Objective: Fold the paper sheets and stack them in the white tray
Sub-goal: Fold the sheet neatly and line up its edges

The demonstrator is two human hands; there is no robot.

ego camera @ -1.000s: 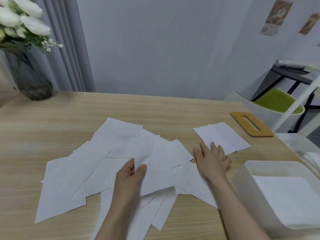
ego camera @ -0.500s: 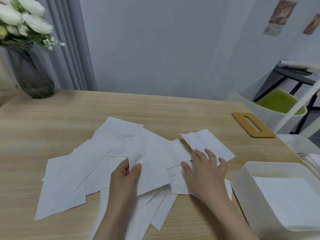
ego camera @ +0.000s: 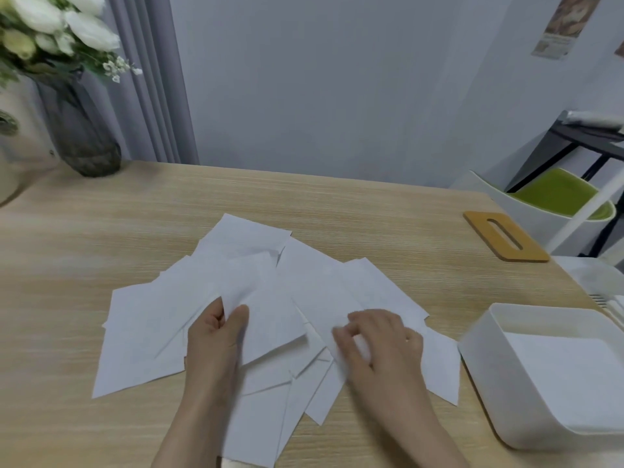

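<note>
While the left hand pinches one sheet between thumb and fingers, palm down on the paper pile | right hand lies on the pile with fingers bent — blurry, grip unclear | white tray just right of pile — folded paper inside, far edge cut off.

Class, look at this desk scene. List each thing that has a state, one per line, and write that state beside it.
Left hand: pinches a sheet at its edge, lifting it.
Right hand: fingers curled on the paper pile, blurred.
Paper sheets: loose, overlapping, spread on the table.
White tray: upright, holds flat white paper.
Wooden lid: lies flat near the table's far right edge.
Vase: upright, holds white flowers.
</note>
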